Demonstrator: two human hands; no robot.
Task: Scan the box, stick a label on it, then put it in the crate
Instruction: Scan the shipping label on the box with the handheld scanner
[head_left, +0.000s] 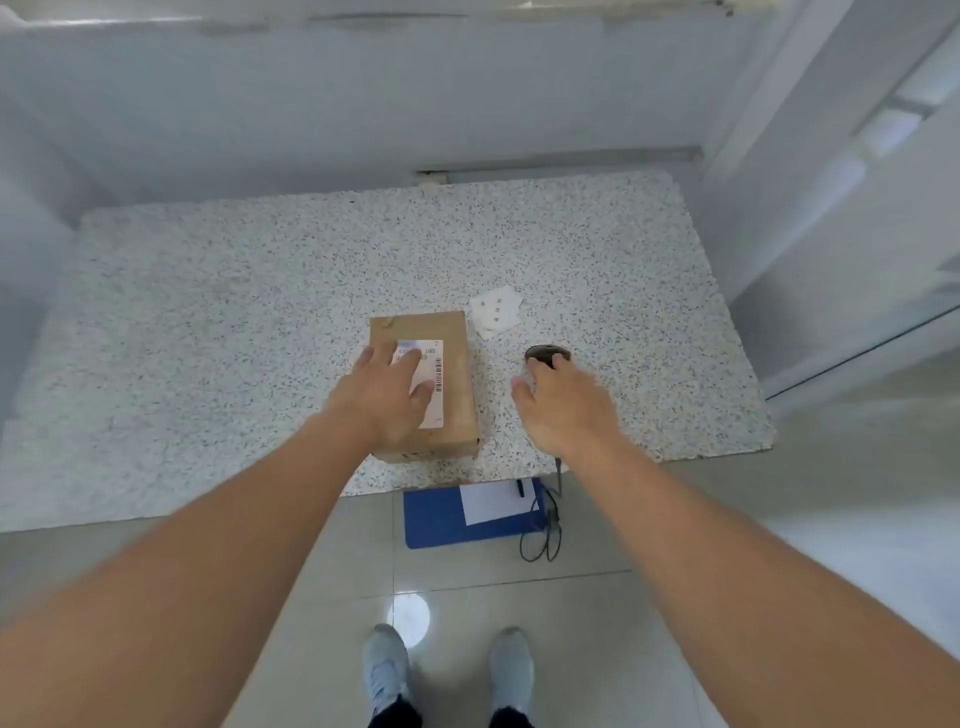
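A brown cardboard box (454, 395) lies on the speckled table (260, 322) near its front edge. A white label with a barcode (434, 374) is on its top. My left hand (387, 395) rests flat on the box top, fingers spread over the label. To the right, my right hand (563, 405) wraps around a dark barcode scanner (545, 355) lying on the table; only the scanner's head shows past my fingers. A white sheet of small labels (496, 310) lies behind the box, to its right.
A blue crate (436, 525) stands on the floor under the table's front edge, with white paper (493, 501) in it. The scanner's black cable (545, 535) loops down beside it. White walls surround the table on the left, back and right. My shoes (447, 670) are on the tiled floor.
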